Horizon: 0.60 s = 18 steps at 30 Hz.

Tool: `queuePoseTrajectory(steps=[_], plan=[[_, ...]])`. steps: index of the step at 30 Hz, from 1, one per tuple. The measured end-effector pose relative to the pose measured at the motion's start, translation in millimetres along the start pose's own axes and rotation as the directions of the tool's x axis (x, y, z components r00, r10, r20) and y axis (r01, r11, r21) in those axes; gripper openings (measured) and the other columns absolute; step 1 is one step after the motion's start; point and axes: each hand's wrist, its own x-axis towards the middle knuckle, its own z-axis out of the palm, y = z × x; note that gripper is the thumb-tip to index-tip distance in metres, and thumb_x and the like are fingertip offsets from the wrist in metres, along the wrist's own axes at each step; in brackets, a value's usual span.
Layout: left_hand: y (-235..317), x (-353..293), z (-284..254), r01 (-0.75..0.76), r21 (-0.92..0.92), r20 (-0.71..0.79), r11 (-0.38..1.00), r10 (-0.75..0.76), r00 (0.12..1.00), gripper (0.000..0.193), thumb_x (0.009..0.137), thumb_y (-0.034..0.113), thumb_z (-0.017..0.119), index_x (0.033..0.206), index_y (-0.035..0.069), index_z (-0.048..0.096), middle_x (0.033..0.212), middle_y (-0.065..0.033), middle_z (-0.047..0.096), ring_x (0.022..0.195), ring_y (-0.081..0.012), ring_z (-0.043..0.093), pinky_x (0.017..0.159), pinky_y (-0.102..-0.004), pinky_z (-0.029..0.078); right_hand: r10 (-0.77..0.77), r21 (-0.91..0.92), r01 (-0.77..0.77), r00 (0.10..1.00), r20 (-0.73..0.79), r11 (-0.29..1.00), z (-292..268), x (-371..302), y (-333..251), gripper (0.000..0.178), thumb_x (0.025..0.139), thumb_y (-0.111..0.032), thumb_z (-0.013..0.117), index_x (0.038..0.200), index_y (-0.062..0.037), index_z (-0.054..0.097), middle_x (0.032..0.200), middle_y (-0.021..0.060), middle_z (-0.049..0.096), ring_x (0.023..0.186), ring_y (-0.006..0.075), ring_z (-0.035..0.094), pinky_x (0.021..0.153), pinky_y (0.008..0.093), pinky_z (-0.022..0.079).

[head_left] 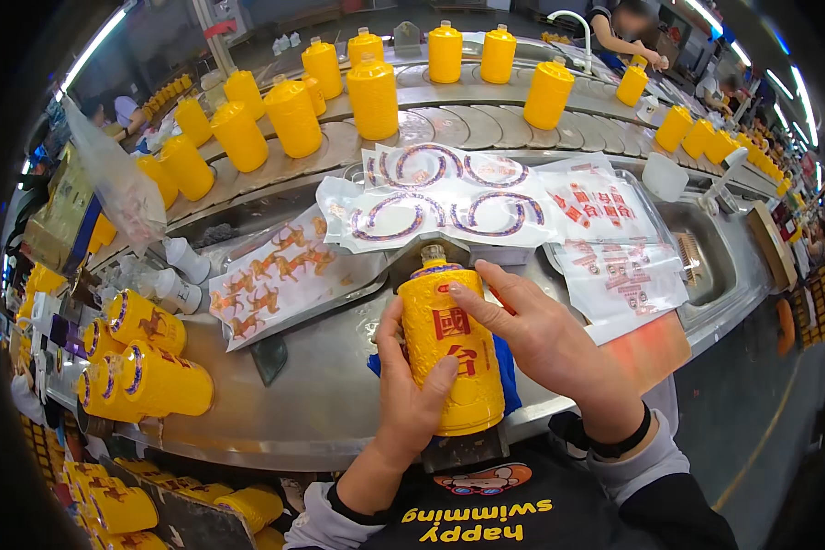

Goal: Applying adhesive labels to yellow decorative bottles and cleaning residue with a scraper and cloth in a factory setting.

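Note:
A yellow bottle [449,399] with red characters down its front and a patterned band round its shoulder stands nearly upright before me, its clear neck away from me. My left hand [412,390] wraps its left side, thumb across the front. The fingers of my right hand [545,339] are stretched out; the index fingertip touches the small red mark near the bottle's top, and the other fingers lie along its right edge. Beneath the bottle a blue cloth [507,374] shows. Just beyond are decal sheets with curved patterned bands [399,215].
Brown horse decals [280,266] lie on a tray at left, red-character decals [605,206] at right. Finished-looking yellow bottles [160,376] lie stacked at left. A slatted conveyor [486,128] carries several plain yellow bottles. A sink [706,247] is at right; a co-worker [619,37] sits across.

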Motion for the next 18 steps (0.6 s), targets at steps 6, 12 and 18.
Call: queuePoseTrajectory(steps=[6, 12, 18], plan=[[0.1, 0.0, -1.3, 0.006, 0.013, 0.016, 1.000, -0.006, 1.000, 0.072, 0.086, 0.012, 0.058, 0.142, 0.001, 0.014, 0.130, -0.0176, 0.039, 0.118, -0.0238, 0.046, 0.100, -0.0364, 0.040, 0.011, 0.007, -0.012, 0.999, 0.031, 1.000, 2.8, 2.1, -1.6, 0.057, 0.080, -0.001, 0.053, 0.135, -0.0166, 0.049, 0.126, 0.0271, 0.048, 0.106, 0.0378, 0.056, 0.092, 0.0399, 0.046], [0.3, 0.7, -1.7, -0.016, 0.026, 0.021, 1.000, 0.016, 1.000, 0.072, 0.086, 0.013, 0.058, 0.142, 0.000, 0.014, 0.130, -0.0180, 0.038, 0.118, -0.0240, 0.046, 0.101, -0.0364, 0.039, 0.022, 0.026, -0.023, 0.999, 0.036, 0.999, 3.4, 4.1, -1.1, 0.055, 0.081, -0.002, 0.052, 0.134, -0.0160, 0.049, 0.125, 0.0272, 0.048, 0.106, 0.0381, 0.055, 0.093, 0.0404, 0.046], [-1.8, 0.9, -2.0, -0.014, 0.048, 0.018, 0.999, 0.013, 1.000, 0.072, 0.086, 0.013, 0.058, 0.142, 0.000, 0.014, 0.131, -0.0179, 0.037, 0.118, -0.0239, 0.046, 0.101, -0.0359, 0.039, 0.018, 0.034, -0.019, 1.000, 0.021, 0.999, 4.5, 4.7, -0.2, 0.054, 0.081, -0.001, 0.053, 0.133, -0.0154, 0.050, 0.124, 0.0269, 0.048, 0.104, 0.0377, 0.056, 0.091, 0.0403, 0.046]])
